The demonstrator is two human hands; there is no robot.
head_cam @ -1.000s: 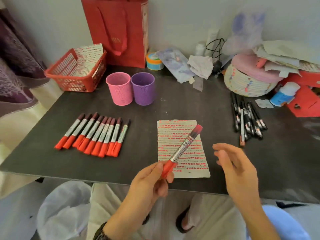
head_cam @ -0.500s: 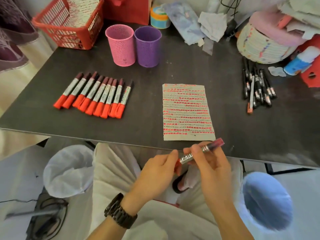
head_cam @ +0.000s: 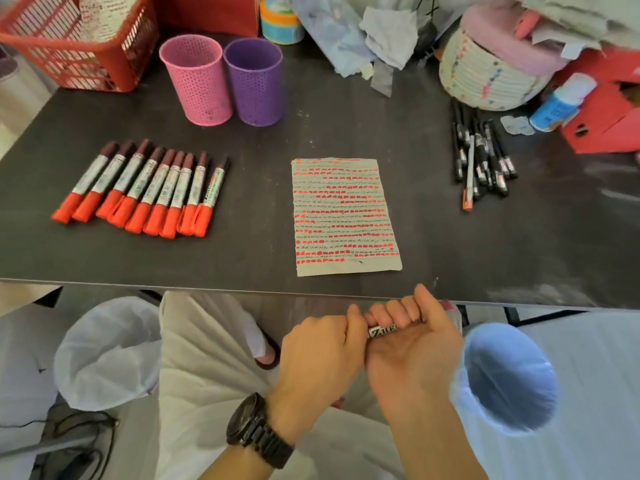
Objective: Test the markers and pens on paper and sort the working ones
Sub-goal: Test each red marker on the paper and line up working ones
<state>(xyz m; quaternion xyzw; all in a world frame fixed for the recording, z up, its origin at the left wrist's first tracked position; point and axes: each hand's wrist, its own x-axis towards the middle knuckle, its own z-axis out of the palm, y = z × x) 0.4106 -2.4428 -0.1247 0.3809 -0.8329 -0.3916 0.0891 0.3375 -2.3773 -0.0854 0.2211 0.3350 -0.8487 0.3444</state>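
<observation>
Both hands hold one red marker [head_cam: 382, 331] below the table's front edge; only a short stretch of its white label shows between them. My left hand [head_cam: 317, 355] grips one end, and my right hand [head_cam: 414, 341] has its fingers curled round the barrel and the other end. The test paper [head_cam: 344, 216], covered in rows of red marks, lies on the dark table [head_cam: 256, 251] in front of the hands. Several red markers [head_cam: 138, 192] lie in a row at the left. A bunch of black pens [head_cam: 479, 154] lies at the right.
A pink mesh cup [head_cam: 197, 81] and a purple mesh cup [head_cam: 256, 83] stand at the back centre, a red basket [head_cam: 76, 46] at the back left. Clutter and a woven basket [head_cam: 485, 77] fill the back right. Below the table stand a white-lined bin [head_cam: 107, 355] and a blue-lined bin [head_cam: 509, 379].
The marker came down from over the paper to below the table edge. My right hand, free before, closed round its barrel; my head tilted down.
</observation>
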